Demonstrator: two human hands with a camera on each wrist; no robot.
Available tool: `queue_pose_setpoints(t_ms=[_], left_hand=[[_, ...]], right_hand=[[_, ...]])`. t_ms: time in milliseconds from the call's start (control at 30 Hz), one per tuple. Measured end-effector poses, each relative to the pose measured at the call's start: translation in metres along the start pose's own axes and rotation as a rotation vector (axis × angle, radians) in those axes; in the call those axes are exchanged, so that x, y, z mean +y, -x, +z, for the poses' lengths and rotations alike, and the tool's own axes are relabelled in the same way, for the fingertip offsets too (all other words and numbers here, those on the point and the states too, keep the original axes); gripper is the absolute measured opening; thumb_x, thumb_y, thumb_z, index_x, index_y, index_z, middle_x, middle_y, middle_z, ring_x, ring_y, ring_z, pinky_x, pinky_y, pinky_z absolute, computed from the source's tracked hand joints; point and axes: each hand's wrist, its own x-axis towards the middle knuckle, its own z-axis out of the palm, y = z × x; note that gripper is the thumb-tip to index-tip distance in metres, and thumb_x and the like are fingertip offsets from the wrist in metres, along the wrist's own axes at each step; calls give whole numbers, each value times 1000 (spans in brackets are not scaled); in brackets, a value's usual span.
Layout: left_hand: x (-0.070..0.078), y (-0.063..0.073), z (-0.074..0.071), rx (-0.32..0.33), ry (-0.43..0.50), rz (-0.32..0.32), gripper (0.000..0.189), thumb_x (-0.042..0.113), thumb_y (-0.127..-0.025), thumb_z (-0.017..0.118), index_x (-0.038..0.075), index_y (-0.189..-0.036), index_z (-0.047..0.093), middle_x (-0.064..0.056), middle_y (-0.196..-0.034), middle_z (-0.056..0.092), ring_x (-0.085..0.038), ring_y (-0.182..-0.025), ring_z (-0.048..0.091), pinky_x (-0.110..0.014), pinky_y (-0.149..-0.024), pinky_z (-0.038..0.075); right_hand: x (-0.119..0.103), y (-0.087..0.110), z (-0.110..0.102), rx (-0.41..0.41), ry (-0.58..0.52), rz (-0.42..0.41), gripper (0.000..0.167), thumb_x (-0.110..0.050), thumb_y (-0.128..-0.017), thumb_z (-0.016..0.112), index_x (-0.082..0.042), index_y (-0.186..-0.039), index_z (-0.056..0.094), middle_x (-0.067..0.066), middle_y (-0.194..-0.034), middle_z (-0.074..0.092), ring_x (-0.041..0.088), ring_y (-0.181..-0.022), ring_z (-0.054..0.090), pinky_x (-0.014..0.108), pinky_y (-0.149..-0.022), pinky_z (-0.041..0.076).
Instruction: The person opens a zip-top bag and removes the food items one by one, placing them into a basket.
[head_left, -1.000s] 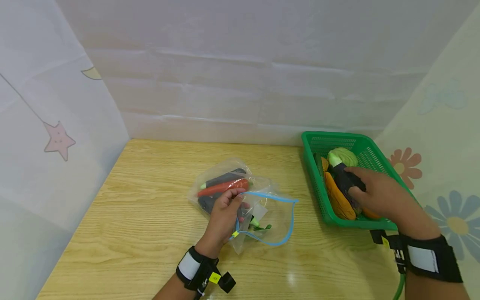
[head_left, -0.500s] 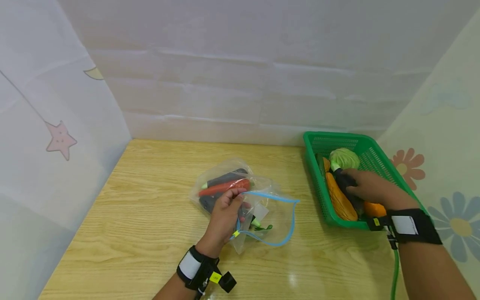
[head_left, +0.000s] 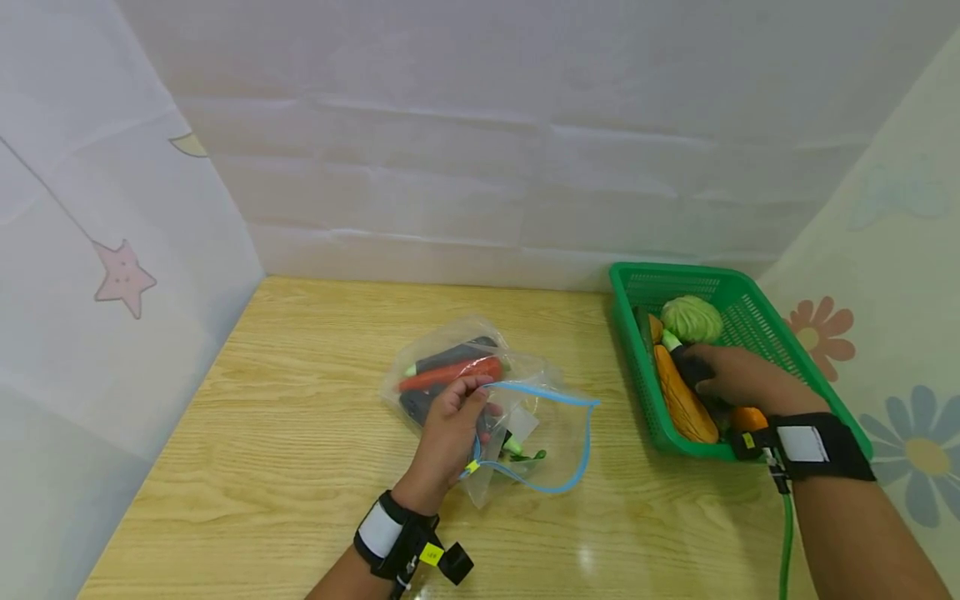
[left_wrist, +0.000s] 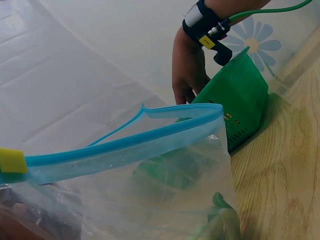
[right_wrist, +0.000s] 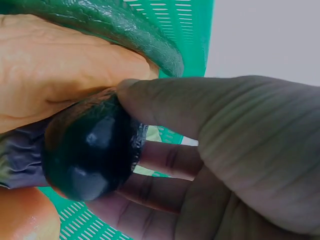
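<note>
My left hand [head_left: 450, 429] pinches the rim of a clear zip bag [head_left: 551, 442], whose blue-edged mouth gapes to the right. A yellow slider [left_wrist: 12, 161] sits on the zip. Through the plastic show dark eggplants [head_left: 456, 355] and a long orange-red vegetable [head_left: 450, 375]. My right hand [head_left: 738, 379] reaches into the green basket [head_left: 637, 417]. There its thumb and fingers wrap the rounded dark end of an eggplant [right_wrist: 92, 155]. In the head view, the eggplant's pale green stem end points toward the cabbage [head_left: 692, 319].
Beside the held eggplant in the basket lie a wrinkled yellow-orange vegetable [head_left: 682, 396], a cucumber [right_wrist: 115, 27] and a round orange item [right_wrist: 25, 217]. Another dark purple vegetable [right_wrist: 22, 157] sits below. Behind the wooden table [head_left: 262, 433] hangs a pale wall sheet [head_left: 405, 150].
My right wrist and forearm have shifted left and farther from me over the basket, while the fingers stay at the eggplant. My left hand and the bag have hardly moved.
</note>
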Motion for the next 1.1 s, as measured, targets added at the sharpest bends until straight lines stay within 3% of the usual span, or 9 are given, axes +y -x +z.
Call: queue_pose_setpoints(t_ms=[200, 400, 567, 667, 833, 967, 1100], left_hand=[[1, 1, 0, 3, 11, -6, 28, 17, -106, 49, 1, -127, 57, -11, -103, 62, -16, -89, 62, -25, -56, 47], [0, 2, 2, 0, 10, 5, 27, 17, -106, 49, 1, -125, 58, -10, -102, 63, -15, -89, 62, -25, -55, 47], [1, 3, 5, -2, 12, 16, 28, 17, -105, 50, -1, -126, 57, -13, -105, 62, -15, -88, 63, -24, -54, 47], [1, 3, 8, -4, 8, 9, 29, 16, -105, 50, -1, -127, 57, -15, -109, 61, -15, -88, 64, -24, -54, 48], [-1, 2, 13, -4, 14, 6, 28, 15, -105, 49, 0, -127, 57, -14, -113, 60, -16, -89, 64, -23, -53, 48], [-2, 1, 16, -16, 45, 20, 28, 13, -106, 48, -2, -128, 55, -14, -117, 58, -16, -88, 63, -22, -52, 47], [-3, 1, 17, -21, 61, 32, 27, 13, -106, 48, -2, -127, 54, -15, -118, 57, -16, -87, 63, -21, -51, 46]], right_hand=[[4, -1, 2, -43, 17, 18, 46, -8, -93, 65, 11, -133, 52, 33, -118, 60, 49, -103, 59, 56, -77, 50], [-1, 5, 0, 41, 62, -27, 39, -6, -94, 62, 14, -127, 55, 32, -115, 61, 50, -101, 59, 58, -79, 49], [-34, 9, -8, 157, 66, -77, 14, -6, -96, 62, 4, -105, 60, 10, -83, 60, 26, -71, 57, 44, -63, 46], [-63, 12, -9, 202, 40, -100, 10, -9, -97, 61, -1, -102, 61, 3, -80, 57, 18, -67, 53, 40, -61, 44], [-112, 16, 8, 349, 25, -300, 4, -9, -95, 66, -10, -92, 64, -8, -76, 54, 5, -63, 49, 30, -58, 45], [-148, 15, 35, 481, 19, -514, 20, -7, -91, 69, -20, -78, 60, -16, -67, 42, -2, -56, 35, 21, -51, 36], [-173, 15, 59, 601, 0, -625, 17, -10, -92, 66, -19, -78, 62, -16, -67, 48, -4, -55, 36, 17, -50, 35]])
